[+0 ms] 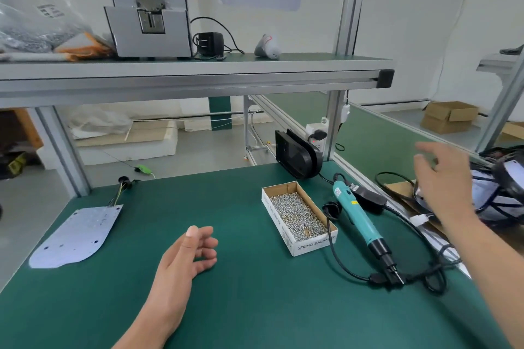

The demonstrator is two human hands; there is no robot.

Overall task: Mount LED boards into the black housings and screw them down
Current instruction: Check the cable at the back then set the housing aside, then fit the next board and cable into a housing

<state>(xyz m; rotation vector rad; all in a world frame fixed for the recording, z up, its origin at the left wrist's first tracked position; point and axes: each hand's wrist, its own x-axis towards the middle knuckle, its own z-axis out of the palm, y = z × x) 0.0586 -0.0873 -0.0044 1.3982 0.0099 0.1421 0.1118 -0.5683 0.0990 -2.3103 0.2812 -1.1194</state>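
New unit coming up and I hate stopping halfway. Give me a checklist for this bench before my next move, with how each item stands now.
1. LED board on the bench: lies flat at the left, ok.
2. Screws stocked: box well filled, ok.
3. Screwdriver at hand: lies right of the box, ok.
4. Hands free: left hand and right hand hold nothing, ok.
5. Black housing in work position: stands on edge at the back, not ok.
6. Screwdriver powered: cannot tell.
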